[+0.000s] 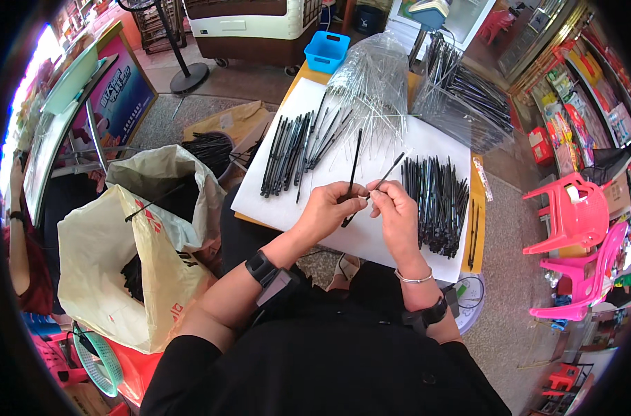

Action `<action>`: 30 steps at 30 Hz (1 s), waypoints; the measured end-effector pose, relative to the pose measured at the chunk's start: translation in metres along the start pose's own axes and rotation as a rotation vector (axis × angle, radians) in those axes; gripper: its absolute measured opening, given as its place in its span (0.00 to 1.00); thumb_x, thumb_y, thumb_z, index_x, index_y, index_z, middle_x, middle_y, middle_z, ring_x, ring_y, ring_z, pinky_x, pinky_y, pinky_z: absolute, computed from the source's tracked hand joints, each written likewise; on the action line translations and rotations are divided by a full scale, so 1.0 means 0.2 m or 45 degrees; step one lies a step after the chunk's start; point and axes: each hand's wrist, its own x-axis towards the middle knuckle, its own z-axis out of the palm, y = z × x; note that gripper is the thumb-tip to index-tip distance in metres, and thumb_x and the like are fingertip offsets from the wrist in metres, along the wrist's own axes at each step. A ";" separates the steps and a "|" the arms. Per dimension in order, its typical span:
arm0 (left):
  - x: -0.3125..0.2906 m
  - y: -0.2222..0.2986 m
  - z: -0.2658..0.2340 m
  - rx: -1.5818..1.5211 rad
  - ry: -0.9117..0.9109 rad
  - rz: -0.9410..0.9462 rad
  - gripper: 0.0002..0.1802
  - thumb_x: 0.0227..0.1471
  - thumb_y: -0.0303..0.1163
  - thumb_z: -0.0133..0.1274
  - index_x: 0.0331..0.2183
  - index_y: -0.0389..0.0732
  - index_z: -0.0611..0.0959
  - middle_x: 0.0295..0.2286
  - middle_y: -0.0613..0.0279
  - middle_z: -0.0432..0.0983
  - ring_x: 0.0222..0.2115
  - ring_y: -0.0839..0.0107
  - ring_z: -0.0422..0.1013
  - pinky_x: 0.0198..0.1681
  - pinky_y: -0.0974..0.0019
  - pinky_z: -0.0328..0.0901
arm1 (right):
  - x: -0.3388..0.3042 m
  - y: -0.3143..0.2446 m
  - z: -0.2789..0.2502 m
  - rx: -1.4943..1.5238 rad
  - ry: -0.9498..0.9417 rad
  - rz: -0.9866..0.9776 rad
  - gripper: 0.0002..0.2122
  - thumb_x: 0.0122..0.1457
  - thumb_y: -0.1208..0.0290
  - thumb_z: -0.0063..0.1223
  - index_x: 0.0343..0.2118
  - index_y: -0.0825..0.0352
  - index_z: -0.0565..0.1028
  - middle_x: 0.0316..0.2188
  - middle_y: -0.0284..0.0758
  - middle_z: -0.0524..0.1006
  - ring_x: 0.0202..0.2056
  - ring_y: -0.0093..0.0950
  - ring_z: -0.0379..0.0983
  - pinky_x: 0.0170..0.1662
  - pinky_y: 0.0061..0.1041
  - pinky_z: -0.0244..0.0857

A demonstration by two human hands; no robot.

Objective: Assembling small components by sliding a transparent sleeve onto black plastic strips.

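Observation:
Over the near edge of a white board (249, 201), my two hands meet almost fingertip to fingertip. My left hand (331, 209) is closed on a slim black rod (357, 154) that slants steeply, its lower end showing under the fingers. Between thumb and fingers, my right hand (394, 211) pinches a second thin black rod (391, 169), tilted up to the right. Whether the rods touch is hidden by the fingers. A dense row of black rods with knobbed ends (435, 204) lies right of my right hand. Left of my hands is a looser group of rods (287, 152).
A clear plastic bag of thin wires (374, 80) lies at the board's back, beside a bag of black rods (468, 97). There is a blue basket (327, 52) at the far corner. Large sacks (97, 256) stand at left; pink plastic chairs (572, 211) at right.

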 end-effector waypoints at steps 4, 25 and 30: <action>0.02 -0.04 -0.02 -0.108 -0.027 0.034 0.06 0.50 0.26 0.55 0.32 0.36 0.81 0.23 0.71 0.73 0.23 0.84 0.64 0.27 0.77 0.61 | 0.00 -0.03 0.02 -0.197 0.035 -0.085 0.07 0.58 0.76 0.47 0.36 0.74 0.74 0.31 0.32 0.72 0.26 0.18 0.67 0.29 0.18 0.64; 0.08 -0.11 0.01 0.088 0.125 0.102 0.03 0.51 0.25 0.52 0.30 0.36 0.76 0.22 0.69 0.71 0.22 0.81 0.65 0.26 0.75 0.61 | 0.07 0.06 0.13 -0.582 0.249 -0.323 0.11 0.57 0.74 0.46 0.41 0.73 0.70 0.33 0.43 0.71 0.31 0.37 0.71 0.35 0.31 0.64; 0.07 -0.02 0.04 0.417 -0.109 0.229 0.08 0.52 0.24 0.50 0.37 0.34 0.77 0.27 0.67 0.74 0.29 0.80 0.67 0.33 0.74 0.64 | 0.03 -0.04 0.08 -0.763 0.308 -0.292 0.18 0.55 0.70 0.49 0.45 0.78 0.66 0.33 0.49 0.70 0.33 0.43 0.70 0.35 0.36 0.64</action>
